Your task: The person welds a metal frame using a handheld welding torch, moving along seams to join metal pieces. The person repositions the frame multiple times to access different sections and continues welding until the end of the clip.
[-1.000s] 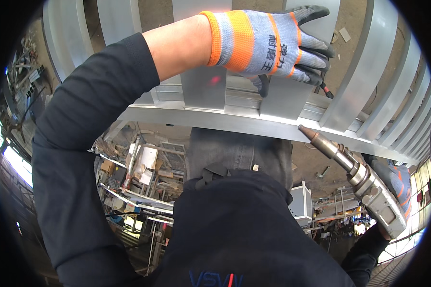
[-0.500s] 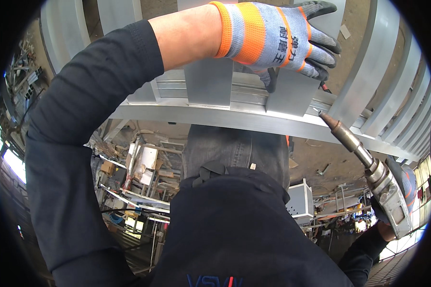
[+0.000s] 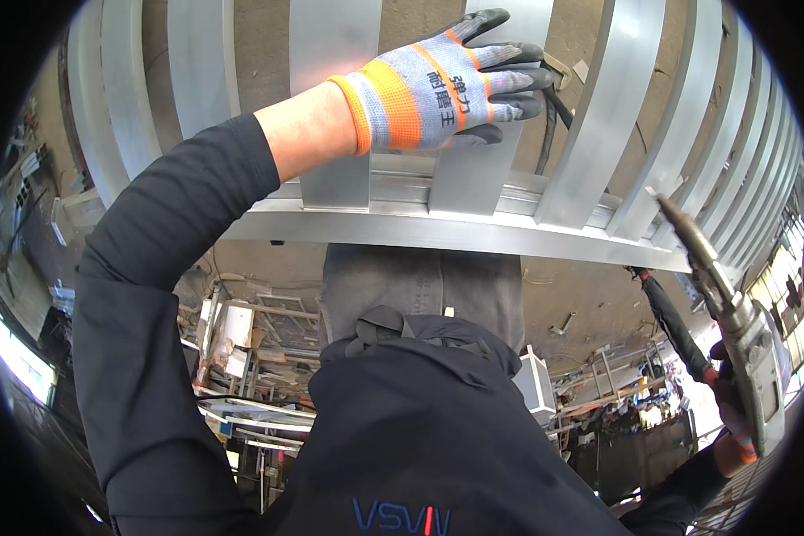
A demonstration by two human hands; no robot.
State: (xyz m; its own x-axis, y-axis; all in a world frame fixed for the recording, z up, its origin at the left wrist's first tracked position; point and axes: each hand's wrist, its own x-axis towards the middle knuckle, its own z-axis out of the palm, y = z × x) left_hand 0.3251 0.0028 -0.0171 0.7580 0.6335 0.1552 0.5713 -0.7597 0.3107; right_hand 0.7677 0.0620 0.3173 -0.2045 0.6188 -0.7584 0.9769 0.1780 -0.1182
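Observation:
My left hand (image 3: 447,89), in a grey and orange glove with dark fingertips, lies with fingers spread on a flat silver slat (image 3: 473,179) of a metal frame. Nothing is in its grasp. At the right edge my right hand (image 3: 731,393), partly hidden, is wrapped round the grip of a metal welding gun (image 3: 752,348). The gun's long narrow nozzle points up and to the left, its tip near the slats at the frame's right side. A dark hose (image 3: 670,317) hangs beside the gun.
Parallel slats join a long front rail (image 3: 402,230) just before my legs. Dark cables (image 3: 552,116) lie on the floor beyond. Behind me stand cluttered racks (image 3: 268,326) on the left, a grey box (image 3: 534,384) and more clutter on the right.
The slats and my left hand have shifted left in view, and the hand now rests flatter on a slat. The welding gun has moved right and turned more upright; its hose now shows.

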